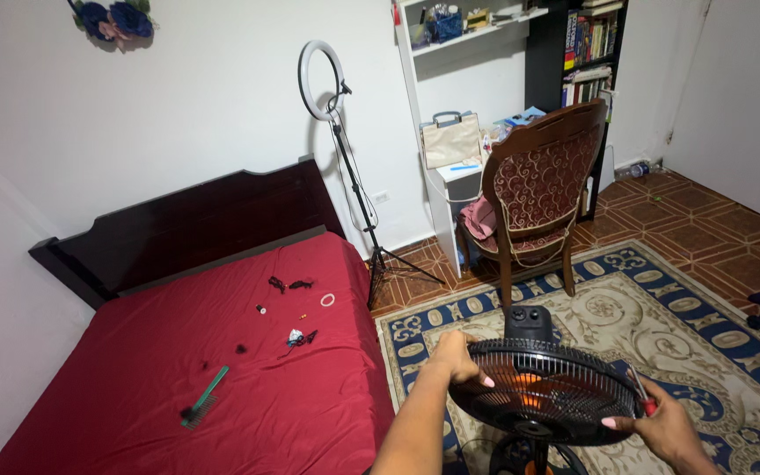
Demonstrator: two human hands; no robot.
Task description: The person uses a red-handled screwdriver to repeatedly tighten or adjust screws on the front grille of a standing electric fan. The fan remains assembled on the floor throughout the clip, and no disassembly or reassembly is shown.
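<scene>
The fan (545,387) stands on the rug (714,343), with the left hand (461,356) on its left rim and the right hand (661,427) on its right. The bed (222,387) lies left of it with a comb (204,398) on top; the chair (534,193) stands behind, and the ring light (322,81) stands between bed and chair.

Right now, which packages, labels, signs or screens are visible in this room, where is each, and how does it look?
No signs or screens show.
Beige bag: on the white desk, boxy, dark handle.
Books: dark bookshelf at the back right, upright spines, mixed colours.
Fan: black round grille, orange inside, left hand and right hand on its rim; no label visible.
</scene>
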